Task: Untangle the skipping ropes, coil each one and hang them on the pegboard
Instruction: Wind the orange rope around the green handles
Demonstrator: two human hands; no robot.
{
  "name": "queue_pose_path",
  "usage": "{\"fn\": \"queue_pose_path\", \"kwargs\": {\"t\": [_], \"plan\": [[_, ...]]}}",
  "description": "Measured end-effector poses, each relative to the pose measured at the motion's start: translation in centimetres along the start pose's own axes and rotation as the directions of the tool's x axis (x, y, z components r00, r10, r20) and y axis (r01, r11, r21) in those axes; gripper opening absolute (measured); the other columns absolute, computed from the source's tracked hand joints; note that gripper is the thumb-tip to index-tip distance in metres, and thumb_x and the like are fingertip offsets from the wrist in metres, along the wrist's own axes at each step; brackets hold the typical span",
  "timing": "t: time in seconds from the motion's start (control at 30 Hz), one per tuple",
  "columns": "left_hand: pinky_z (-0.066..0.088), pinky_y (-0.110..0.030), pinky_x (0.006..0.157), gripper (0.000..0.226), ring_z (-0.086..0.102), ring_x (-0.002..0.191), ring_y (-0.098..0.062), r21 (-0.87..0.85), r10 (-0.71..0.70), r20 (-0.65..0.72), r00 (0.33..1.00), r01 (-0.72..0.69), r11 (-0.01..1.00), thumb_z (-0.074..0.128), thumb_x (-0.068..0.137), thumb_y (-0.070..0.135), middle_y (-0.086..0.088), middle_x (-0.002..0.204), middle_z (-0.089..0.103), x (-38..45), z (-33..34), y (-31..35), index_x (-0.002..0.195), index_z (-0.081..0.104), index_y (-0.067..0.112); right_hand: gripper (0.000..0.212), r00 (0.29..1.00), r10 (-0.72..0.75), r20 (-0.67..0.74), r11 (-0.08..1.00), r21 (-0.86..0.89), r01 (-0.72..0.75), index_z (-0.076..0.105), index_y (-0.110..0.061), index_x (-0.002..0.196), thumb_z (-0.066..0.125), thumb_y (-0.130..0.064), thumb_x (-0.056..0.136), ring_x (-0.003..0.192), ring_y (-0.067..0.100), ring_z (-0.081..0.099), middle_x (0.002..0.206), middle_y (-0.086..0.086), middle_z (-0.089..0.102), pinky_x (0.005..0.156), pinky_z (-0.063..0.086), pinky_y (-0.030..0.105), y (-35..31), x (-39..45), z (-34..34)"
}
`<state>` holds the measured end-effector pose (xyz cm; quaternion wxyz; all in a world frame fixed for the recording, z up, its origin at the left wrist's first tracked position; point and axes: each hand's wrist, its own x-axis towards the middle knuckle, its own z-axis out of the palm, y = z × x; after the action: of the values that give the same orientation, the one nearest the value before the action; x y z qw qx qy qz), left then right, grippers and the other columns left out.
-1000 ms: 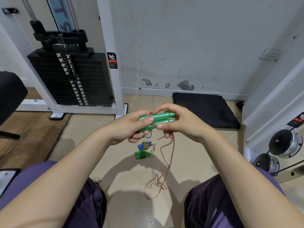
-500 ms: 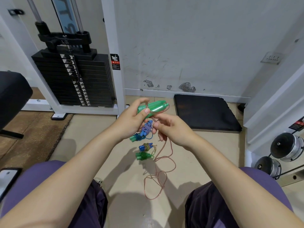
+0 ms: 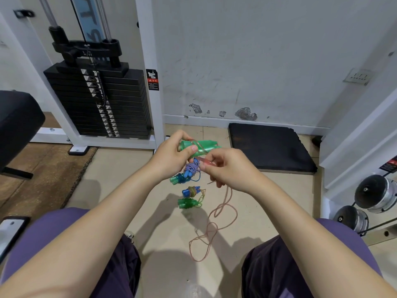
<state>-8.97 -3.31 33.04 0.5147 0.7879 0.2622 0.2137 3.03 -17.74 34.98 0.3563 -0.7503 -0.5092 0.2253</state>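
My left hand (image 3: 171, 157) grips a pair of green skipping-rope handles (image 3: 200, 147) held together, with a turn of thin pink rope across them. My right hand (image 3: 225, 169) pinches that pink rope (image 3: 221, 211) just below the handles; the rest trails down in loose loops to the floor. On the floor beneath my hands lie a coiled blue-and-white rope with blue and green handles (image 3: 189, 172) and a second small bundle with a blue and a green handle (image 3: 190, 197). No pegboard is in view.
A black weight stack (image 3: 101, 100) in a white frame stands at the left. A black mat (image 3: 270, 147) lies by the wall. Dumbbells (image 3: 376, 194) sit on a rack at the right, and a black bench pad (image 3: 17, 125) juts in from the far left.
My right hand let go of the green handles and took the pink rope below them. My left hand raised the handles, and a turn of rope now lies across them.
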Motion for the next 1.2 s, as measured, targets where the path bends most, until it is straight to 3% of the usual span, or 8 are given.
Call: {"fn": "queue_pose_path", "kwargs": {"t": [0.1,0.23,0.53,0.67,0.8,0.93,1.03,1.2], "plan": [[0.035,-0.024,0.046,0.012,0.045,0.044,-0.013,-0.046,-0.014,0.083,0.996,0.018,0.999,0.065,0.095,0.018,-0.007,0.068,0.069,-0.3,0.0,0.1,0.091,0.056,0.024,0.021,0.989,-0.068,-0.132,0.994,-0.099,0.055,0.067,-0.015,0.070,0.079,-0.029,0.081,0.053,0.005,0.050,0.064,-0.001,0.060,0.055,0.041,0.027,0.1,-0.1,-1.6],[0.036,-0.023,0.043,0.012,0.046,0.046,-0.018,-0.164,-0.021,0.251,0.968,0.064,0.984,0.067,0.094,0.012,-0.008,0.068,0.069,-0.9,0.5,0.7,0.096,0.059,0.020,0.022,0.968,-0.117,-0.221,0.993,-0.029,0.114,0.066,-0.011,0.070,0.077,-0.025,0.082,0.062,0.002,0.046,0.073,-0.002,0.055,0.059,0.036,0.017,0.2,-0.1,-2.3],[0.036,-0.026,0.048,0.008,0.056,0.058,-0.021,-0.176,0.015,0.480,0.877,0.079,0.981,0.057,0.100,0.009,-0.017,0.081,0.069,-1.8,0.7,1.6,0.106,0.052,0.007,0.027,0.992,-0.015,-0.124,0.993,0.116,0.030,0.054,-0.014,0.075,0.057,-0.029,0.097,0.053,0.005,0.041,0.062,-0.004,0.048,0.050,0.037,0.021,1.0,-0.2,-1.1],[0.037,-0.025,0.048,0.031,0.054,0.057,-0.022,-0.130,-0.035,0.569,0.822,0.132,0.983,0.051,0.103,0.018,-0.020,0.086,0.068,-1.9,0.3,1.6,0.117,0.042,-0.008,0.028,0.990,-0.033,-0.137,0.989,0.137,0.052,0.053,-0.018,0.070,0.063,-0.027,0.094,0.047,0.004,0.034,0.049,-0.011,0.042,0.044,0.030,0.017,0.7,-0.1,-0.8],[0.034,-0.021,0.042,0.047,0.053,0.048,-0.018,-0.037,-0.121,0.642,0.757,0.188,0.981,0.054,0.096,0.048,-0.013,0.077,0.069,-1.9,-0.7,2.1,0.110,0.052,0.003,0.026,0.990,-0.088,-0.113,0.985,0.135,0.103,0.056,-0.012,0.074,0.066,-0.027,0.092,0.047,0.007,0.033,0.050,-0.007,0.044,0.044,0.029,0.020,0.2,0.0,-0.3],[0.034,-0.020,0.040,0.060,0.053,0.042,-0.014,0.156,-0.204,0.628,0.751,0.135,0.979,0.053,0.087,0.062,-0.008,0.066,0.068,-2.3,-0.7,2.0,0.097,0.063,0.004,0.023,0.989,-0.130,-0.076,0.985,0.100,0.137,0.056,-0.019,0.073,0.067,-0.027,0.091,0.047,0.006,0.036,0.051,-0.006,0.048,0.046,0.032,0.016,-0.2,0.0,0.4],[0.033,-0.021,0.040,0.057,0.051,0.041,-0.014,0.161,-0.208,0.607,0.767,0.137,0.977,0.056,0.085,0.061,-0.008,0.064,0.066,-2.3,-0.6,1.6,0.089,0.064,0.005,0.024,0.988,-0.133,-0.074,0.987,0.083,0.139,0.055,-0.022,0.071,0.067,-0.028,0.091,0.047,0.006,0.035,0.050,-0.008,0.047,0.046,0.031,0.018,-0.3,0.0,0.6],[0.034,-0.021,0.044,0.035,0.044,0.038,-0.013,0.125,-0.135,0.591,0.795,0.075,0.989,0.062,0.093,0.047,-0.002,0.055,0.060,-2.2,-0.7,1.3,0.064,0.062,0.028,0.032,0.999,-0.017,-0.028,0.986,0.166,0.022,0.052,-0.018,0.065,0.074,-0.029,0.085,0.046,0.002,0.036,0.046,-0.014,0.045,0.045,0.032,0.015,0.0,0.2,-0.4]]}}
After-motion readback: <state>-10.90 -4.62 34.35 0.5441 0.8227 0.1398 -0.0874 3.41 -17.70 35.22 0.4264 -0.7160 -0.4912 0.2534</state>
